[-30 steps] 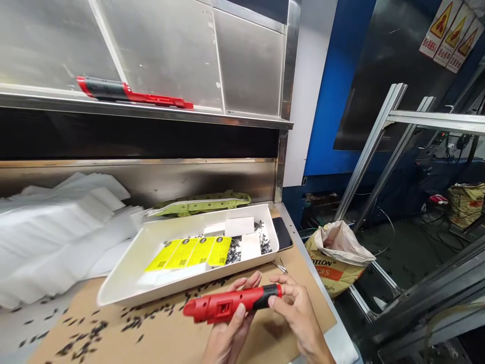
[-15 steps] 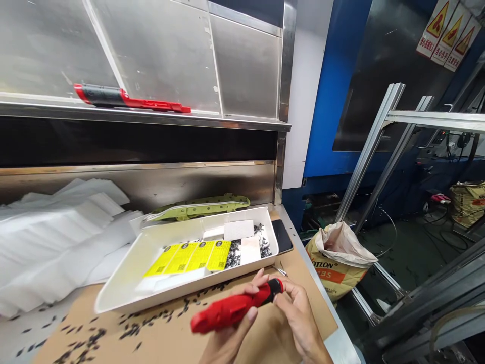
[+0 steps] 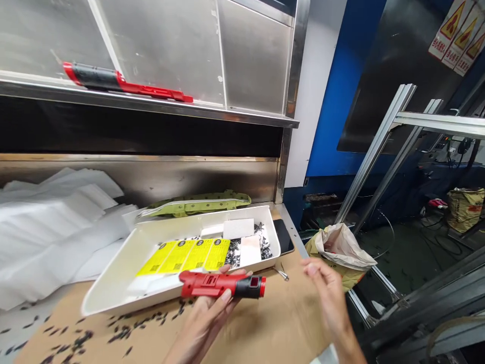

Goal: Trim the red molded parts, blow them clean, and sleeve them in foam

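Observation:
My left hand (image 3: pixel 212 313) is wrapped round a red and black plastic housing (image 3: pixel 212 284), thumb on the near side. The housing lies level over the front edge of the white tray (image 3: pixel 159 298), its black section with a red end pointing right. My right hand (image 3: pixel 328 285) is apart from it, over the right edge of the bench towards the open sack. Its fingers are bent and pressed together, slightly blurred; anything between them is hidden. Inside the tray are yellow label sheets (image 3: pixel 185 257), white pads (image 3: pixel 238 228) and small black pieces (image 3: pixel 265 247).
A similar red and black housing (image 3: pixel 98 77) rests on the metal shelf. White foam sheets (image 3: pixel 56 227) are piled at left, near scattered black bits (image 3: pixel 123 332). Behind the tray lies a green pouch (image 3: pixel 197 203); a phone (image 3: pixel 283 236), metal tweezers-like tool (image 3: pixel 282 273) and sack (image 3: pixel 341 253) are at right.
My right hand has let go of the housing and moved right towards the sack. My left hand has turned the housing level, black end to the right.

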{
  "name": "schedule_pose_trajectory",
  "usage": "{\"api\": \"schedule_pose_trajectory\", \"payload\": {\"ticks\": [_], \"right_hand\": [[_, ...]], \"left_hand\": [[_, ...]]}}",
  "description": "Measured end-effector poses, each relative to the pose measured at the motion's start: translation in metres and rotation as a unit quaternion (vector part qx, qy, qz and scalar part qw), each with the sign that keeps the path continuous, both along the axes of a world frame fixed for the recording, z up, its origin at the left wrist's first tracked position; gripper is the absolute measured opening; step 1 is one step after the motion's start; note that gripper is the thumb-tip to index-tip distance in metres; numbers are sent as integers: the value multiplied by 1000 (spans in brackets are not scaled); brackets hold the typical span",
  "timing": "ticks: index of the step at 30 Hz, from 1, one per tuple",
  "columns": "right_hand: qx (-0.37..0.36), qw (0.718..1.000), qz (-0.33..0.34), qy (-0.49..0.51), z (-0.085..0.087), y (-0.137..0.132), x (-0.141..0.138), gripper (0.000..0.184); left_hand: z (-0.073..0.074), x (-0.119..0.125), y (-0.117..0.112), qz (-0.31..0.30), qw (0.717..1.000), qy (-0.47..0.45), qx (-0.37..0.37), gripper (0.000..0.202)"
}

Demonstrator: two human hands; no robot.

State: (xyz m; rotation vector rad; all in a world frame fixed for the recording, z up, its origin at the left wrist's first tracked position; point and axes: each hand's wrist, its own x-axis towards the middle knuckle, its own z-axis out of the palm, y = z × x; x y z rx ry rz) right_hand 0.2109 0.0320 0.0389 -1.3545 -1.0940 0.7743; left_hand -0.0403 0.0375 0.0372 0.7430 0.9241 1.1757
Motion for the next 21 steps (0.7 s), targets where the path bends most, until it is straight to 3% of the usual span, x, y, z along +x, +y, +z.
{"api": "schedule_pose_trajectory", "payload": {"ticks": [3, 5, 6, 10, 14, 16, 19, 21], "right_hand": [[7, 985, -122, -121, 19, 23, 59, 55], [-14, 969, -153, -195, 21, 32, 77, 50], [-27, 964, -139, -227, 18, 34, 76, 42], [-55, 949, 16, -310, -20, 35, 12, 15], [-69, 936, 51, -342, -54, 36, -45, 11], [-75, 937, 67, -335, -61, 35, -48, 10], [-75, 940, 139, -301, -60, 29, -37, 31], [-84, 949, 208, -221, -55, 25, -35, 41]], "left_hand": [[5, -11, -1, 28, 985, 164, 39, 67], [10, -15, 0, 38, 983, 175, 42, 76], [13, -16, 1, 37, 988, 147, 29, 81], [25, -16, 3, 21, 997, -54, -59, 86], [28, -20, 2, 13, 978, -183, -103, 79], [26, -25, 0, 1, 966, -227, -122, 69], [20, -36, -1, -1, 935, -323, -144, 53], [14, -42, -1, 0, 910, -381, -165, 49]]}}
